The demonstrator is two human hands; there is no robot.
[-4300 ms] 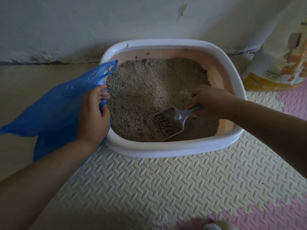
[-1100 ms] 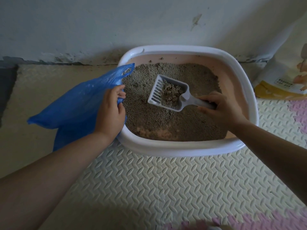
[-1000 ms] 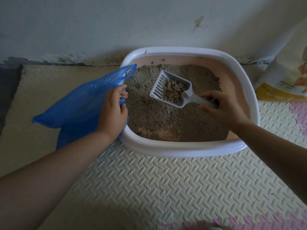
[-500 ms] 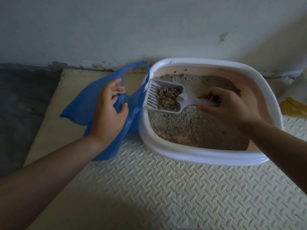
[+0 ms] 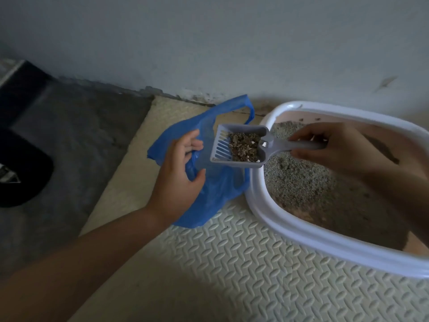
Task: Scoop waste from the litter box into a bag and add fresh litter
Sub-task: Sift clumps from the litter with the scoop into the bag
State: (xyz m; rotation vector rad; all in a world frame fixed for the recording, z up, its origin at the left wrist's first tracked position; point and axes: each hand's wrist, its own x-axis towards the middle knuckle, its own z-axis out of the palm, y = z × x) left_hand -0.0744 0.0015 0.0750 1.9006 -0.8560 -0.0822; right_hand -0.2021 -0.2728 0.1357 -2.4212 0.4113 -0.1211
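Note:
A white-rimmed pink litter box [image 5: 299,231] holding grey litter [image 5: 299,182] stands at the right on the mat. My right hand [image 5: 334,147] grips the handle of a grey slotted scoop [image 5: 222,148]. The scoop's head carries a clump of waste [image 5: 243,144] and hangs past the box's left rim, over the blue plastic bag [image 5: 220,196]. My left hand [image 5: 178,177] holds the bag's edge, with the bag's mouth held apart under the scoop.
A cream embossed foam mat [image 5: 232,263] covers the floor under the box and bag. Bare dark grey floor [image 5: 58,147] lies to the left, with a black object [image 5: 21,173] at the far left edge. A pale wall [image 5: 209,43] runs behind.
The scoop was lifted out of the litter with a clump and carried left past the box rim to above the bag. My left hand pulled the bag off the rim and opened it. The view swung left.

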